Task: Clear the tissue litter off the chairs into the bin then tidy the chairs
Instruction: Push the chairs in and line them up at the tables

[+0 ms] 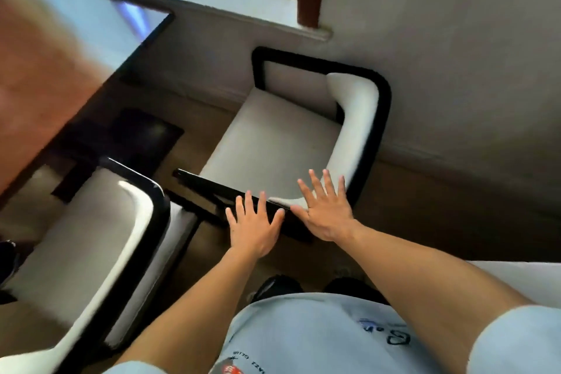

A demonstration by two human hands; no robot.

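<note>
A white-cushioned chair with a black frame point(273, 133) stands in the middle, its curved back toward the wall on the right. No tissue shows on its seat. My left hand point(253, 223) is spread flat over the chair's near black armrest, fingers apart, holding nothing. My right hand point(324, 206) is spread open over the near corner where the armrest meets the white backrest. A second chair of the same kind point(100, 240) stands at the lower left, its seat bare of tissue. No bin is in view.
A dark-edged wooden table point(60, 48) fills the upper left, close to both chairs. A wall with a window sill point(273, 21) runs behind the middle chair. Brown floor point(425, 212) lies to the right. My shoes point(279, 285) are below the hands.
</note>
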